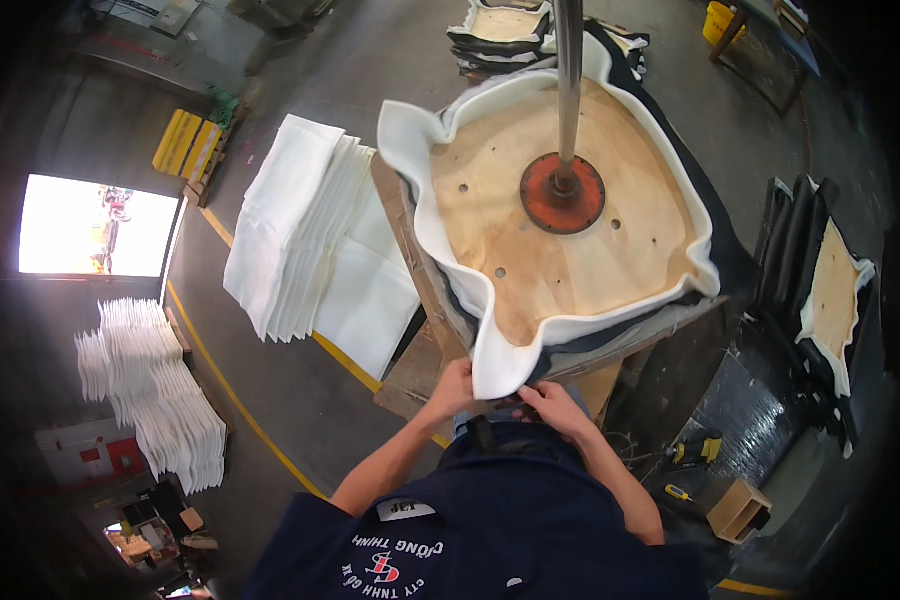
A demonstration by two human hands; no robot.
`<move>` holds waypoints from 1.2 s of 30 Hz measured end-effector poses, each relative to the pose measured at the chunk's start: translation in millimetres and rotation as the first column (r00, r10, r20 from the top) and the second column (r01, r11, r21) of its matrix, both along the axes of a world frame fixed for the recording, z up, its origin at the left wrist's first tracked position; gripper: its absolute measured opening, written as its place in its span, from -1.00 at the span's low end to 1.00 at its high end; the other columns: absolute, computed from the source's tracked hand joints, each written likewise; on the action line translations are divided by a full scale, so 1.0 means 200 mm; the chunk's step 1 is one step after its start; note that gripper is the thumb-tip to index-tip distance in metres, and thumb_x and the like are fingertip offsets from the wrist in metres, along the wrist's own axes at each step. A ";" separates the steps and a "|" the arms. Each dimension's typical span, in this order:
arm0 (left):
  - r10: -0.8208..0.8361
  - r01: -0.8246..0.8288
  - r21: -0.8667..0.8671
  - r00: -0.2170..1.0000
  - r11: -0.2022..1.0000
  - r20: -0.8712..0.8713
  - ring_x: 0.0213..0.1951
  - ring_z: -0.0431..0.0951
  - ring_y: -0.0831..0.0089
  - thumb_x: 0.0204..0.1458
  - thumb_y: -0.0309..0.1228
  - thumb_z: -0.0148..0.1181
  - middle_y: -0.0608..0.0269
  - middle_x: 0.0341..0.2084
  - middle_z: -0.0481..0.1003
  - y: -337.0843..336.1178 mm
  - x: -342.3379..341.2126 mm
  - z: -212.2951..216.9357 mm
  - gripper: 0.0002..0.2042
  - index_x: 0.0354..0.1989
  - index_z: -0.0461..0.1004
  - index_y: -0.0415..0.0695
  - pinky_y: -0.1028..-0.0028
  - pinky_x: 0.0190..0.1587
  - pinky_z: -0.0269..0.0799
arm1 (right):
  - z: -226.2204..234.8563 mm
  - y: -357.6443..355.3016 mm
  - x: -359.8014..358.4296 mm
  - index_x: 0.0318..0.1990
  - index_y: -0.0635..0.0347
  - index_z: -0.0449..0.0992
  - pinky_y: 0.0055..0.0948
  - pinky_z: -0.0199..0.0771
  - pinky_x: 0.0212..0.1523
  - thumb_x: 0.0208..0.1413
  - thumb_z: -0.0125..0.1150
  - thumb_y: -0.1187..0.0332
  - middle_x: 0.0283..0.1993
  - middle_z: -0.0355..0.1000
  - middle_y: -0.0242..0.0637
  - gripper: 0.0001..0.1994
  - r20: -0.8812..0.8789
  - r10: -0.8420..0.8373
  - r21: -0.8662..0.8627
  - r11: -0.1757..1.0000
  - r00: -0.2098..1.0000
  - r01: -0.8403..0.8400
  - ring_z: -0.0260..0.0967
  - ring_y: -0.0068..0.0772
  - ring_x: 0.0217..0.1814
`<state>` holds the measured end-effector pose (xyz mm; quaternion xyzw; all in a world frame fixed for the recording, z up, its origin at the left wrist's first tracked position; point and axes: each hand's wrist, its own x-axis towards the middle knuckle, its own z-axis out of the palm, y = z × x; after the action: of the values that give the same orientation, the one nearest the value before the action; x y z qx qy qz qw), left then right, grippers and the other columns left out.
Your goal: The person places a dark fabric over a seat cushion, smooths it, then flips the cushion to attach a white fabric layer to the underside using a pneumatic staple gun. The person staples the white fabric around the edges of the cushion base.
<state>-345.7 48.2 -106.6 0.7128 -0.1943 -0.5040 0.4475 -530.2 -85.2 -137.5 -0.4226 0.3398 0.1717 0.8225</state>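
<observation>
A wooden seat panel (470, 230) lies in front of me, ringed by wavy white padding (500, 368) whose edge stands up. Dark fabric (570, 352) shows beneath and outside the padding. A round red press plate (540, 212) on a metal rod (570, 90) rests on the panel. At the near corner, my left hand (454, 388) is closed at the left side of the padding flap, fingertips partly hidden. My right hand (558, 408) pinches at the flap's right side, where the dark fabric edge runs. What lies under the flap between the hands cannot be seen.
White padding sheets (290, 230) are stacked at left, with further white stacks (155, 390) beyond a yellow floor line. Dark padded panels (820, 290) stand at right. Nearby lie a yellow-and-black power tool (698, 450), a small yellow tool (678, 493) and a wooden box (740, 510).
</observation>
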 end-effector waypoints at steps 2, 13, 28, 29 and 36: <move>-0.101 0.113 -0.106 0.989 0.988 0.108 -0.22 0.58 0.59 0.04 -0.35 0.30 0.14 -0.28 0.67 0.01 -0.10 -0.05 -0.69 -0.15 0.58 -0.38 0.42 -0.15 0.50 | 0.03 -0.01 -0.03 0.13 0.37 0.46 -0.45 0.59 -0.19 0.39 0.04 0.12 -0.02 0.56 -0.18 -0.56 -0.040 -0.080 0.116 0.990 0.996 0.085 0.58 -0.40 -0.18; 0.057 0.044 0.153 0.797 0.987 -0.602 -0.59 0.45 0.52 0.30 -0.13 -0.04 0.26 -0.54 0.53 -0.19 -0.29 -0.16 -0.60 -0.19 0.54 -0.26 0.48 -0.53 0.33 | 0.04 -0.05 -0.15 -0.06 0.31 0.57 -0.46 0.57 -0.47 0.35 -0.02 -0.05 -0.24 0.60 -0.22 -0.49 -0.303 -0.278 0.002 0.956 0.912 0.293 0.56 -0.44 -0.35; -0.001 0.000 0.078 1.000 0.997 0.021 -0.72 0.39 0.37 0.29 -0.01 -0.02 0.21 -0.80 0.37 -0.12 -0.40 -0.14 -0.40 -0.62 0.48 -0.33 0.32 -0.64 0.21 | 0.12 0.03 -0.20 -0.61 0.39 0.54 -0.29 0.36 -0.54 0.29 0.03 -0.06 -0.69 0.43 -0.17 -0.37 0.048 -0.252 -0.531 0.813 0.966 0.239 0.38 -0.36 -0.66; 0.010 -0.011 0.097 1.000 0.995 0.011 -0.73 0.38 0.38 0.29 -0.01 -0.02 0.20 -0.80 0.36 -0.11 -0.42 -0.17 -0.40 -0.62 0.47 -0.33 0.32 -0.65 0.19 | 0.13 0.02 -0.20 -0.61 0.41 0.55 -0.28 0.38 -0.53 0.28 0.02 -0.06 -0.68 0.44 -0.16 -0.36 0.023 -0.266 -0.527 0.816 0.964 0.237 0.40 -0.35 -0.64; -0.111 0.115 0.268 0.993 0.957 -0.030 -0.71 0.33 0.50 0.35 -0.05 -0.08 0.25 -0.77 0.36 -0.10 -0.38 -0.13 -0.42 -0.62 0.45 -0.28 0.41 -0.60 0.21 | 0.09 -0.02 -0.23 -0.34 0.28 0.59 -0.43 0.35 -0.46 0.32 0.14 0.01 -0.53 0.49 -0.35 -0.56 0.007 0.006 -0.331 0.944 1.000 -0.003 0.36 -0.54 -0.52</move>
<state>-421.9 27.3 -133.4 0.7508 -0.1612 -0.5558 0.3183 -576.5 -89.8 -120.2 -0.5560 0.3594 0.1125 0.7410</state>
